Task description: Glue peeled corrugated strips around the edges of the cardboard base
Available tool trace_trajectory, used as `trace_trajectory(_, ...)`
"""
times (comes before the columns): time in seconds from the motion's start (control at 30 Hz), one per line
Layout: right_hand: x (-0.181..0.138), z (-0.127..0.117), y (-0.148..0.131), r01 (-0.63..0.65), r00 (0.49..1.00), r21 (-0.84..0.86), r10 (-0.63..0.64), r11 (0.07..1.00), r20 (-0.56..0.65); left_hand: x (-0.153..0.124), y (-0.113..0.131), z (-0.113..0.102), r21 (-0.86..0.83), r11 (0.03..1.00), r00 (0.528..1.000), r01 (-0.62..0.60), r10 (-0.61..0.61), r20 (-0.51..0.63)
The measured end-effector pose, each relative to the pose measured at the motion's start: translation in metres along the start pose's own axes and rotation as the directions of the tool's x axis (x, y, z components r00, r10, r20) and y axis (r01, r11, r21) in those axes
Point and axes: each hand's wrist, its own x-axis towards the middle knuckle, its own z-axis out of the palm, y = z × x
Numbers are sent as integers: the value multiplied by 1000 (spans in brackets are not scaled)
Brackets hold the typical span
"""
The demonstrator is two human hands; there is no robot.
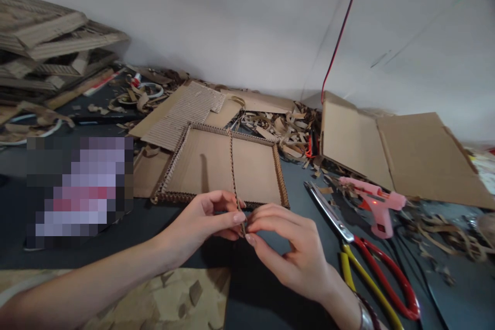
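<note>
A shallow cardboard tray (255,167) with corrugated edging lies on the dark table. A thin corrugated cardboard strip (232,165) stands on edge across its middle, running from the far rim to the near rim. My left hand (204,219) and my right hand (288,247) meet at the strip's near end. Both pinch it between thumb and fingertips, just past the tray's near edge.
A pink glue gun (373,203) and red-and-yellow-handled scissors (363,258) lie to the right. A folded cardboard sheet (406,152) sits behind them, below a red wire (340,36). Cardboard scraps (286,129), ribbed sheets (181,113) and stacked cardboard (46,51) fill the back and left.
</note>
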Motion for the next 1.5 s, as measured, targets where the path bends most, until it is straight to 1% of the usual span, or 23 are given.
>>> trace_trajectory(0.23,-2,1,3,28,999,-31,-29,999,-21,-2,0,0,-25,1000,1000,0,0,9)
trace_trajectory(0.4,-3,1,4,0,999,-66,-2,998,-33,-2,1,3,-17,1000,1000,19,-19,3)
trace_trajectory(0.5,-2,0,2,-3,999,-48,1,999,-36,-2,2,4,-37,999,999,40,-41,-20)
trace_trajectory(0.67,-1,0,-1,46,999,-30,-46,999,-22,-2,2,3,-43,998,999,46,-47,-14)
trace_trajectory(0.9,-2,-1,1,2,1000,-9,-1,1000,19,-3,1,2,-40,999,1000,28,-29,-5)
trace_trajectory(0.97,-3,-2,1,20,1000,-25,-20,999,22,-3,1,2,-35,999,1000,23,-24,-5)
trace_trajectory(1.03,-3,-1,0,69,997,-85,-66,994,35,-2,1,1,-26,1000,1000,16,-17,-13)
trace_trajectory(1.1,-2,0,0,150,987,-200,-135,968,84,-2,1,1,-10,1000,1000,7,-7,-12)
trace_trajectory(1.17,-1,2,1,241,967,-328,-197,913,160,-1,1,2,13,1000,1000,-8,8,-1)
trace_trajectory(1.27,-1,4,2,328,938,-425,-240,844,249,1,0,2,47,999,999,-24,23,22)
trace_trajectory(1.33,-2,6,3,331,935,-415,-233,847,268,1,-2,2,69,997,999,-29,27,31)
trace_trajectory(1.4,-4,7,3,304,940,-373,-213,876,265,0,-3,3,110,994,999,-27,23,33)
trace_trajectory(1.5,-4,6,3,231,962,-319,-168,919,214,-4,-4,4,258,966,999,-31,24,28)
